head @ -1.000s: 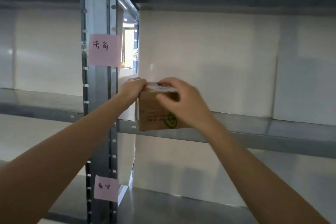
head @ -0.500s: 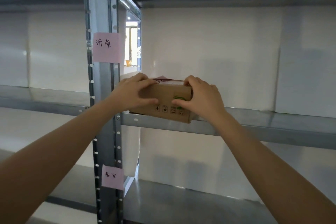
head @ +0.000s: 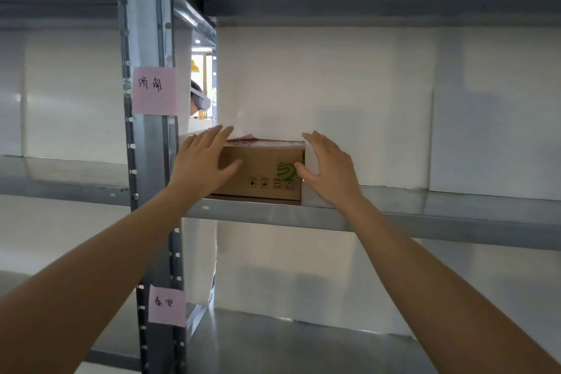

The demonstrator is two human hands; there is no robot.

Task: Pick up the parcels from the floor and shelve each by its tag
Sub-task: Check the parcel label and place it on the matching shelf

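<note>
A small brown cardboard parcel (head: 261,170) with a green logo and a label on top rests on the middle metal shelf (head: 425,215), at its left end beside the upright. My left hand (head: 203,161) lies flat against the parcel's left end, fingers spread over the top corner and thumb on the front face. At the parcel's right end, my right hand (head: 331,167) is held flat with straight fingers and its thumb touching the front. Neither hand is clasped around it.
A pink handwritten tag (head: 155,90) is stuck on the grey upright post (head: 145,24) at this shelf's level, and a second pink tag (head: 166,304) marks the lower shelf (head: 288,349). White panels back the shelves. A person (head: 198,97) shows through the gap.
The parcel went from held on end at the shelf's edge to lying flat, pushed deeper onto the shelf. Both hands loosened from a grip to flat, spread fingers.
</note>
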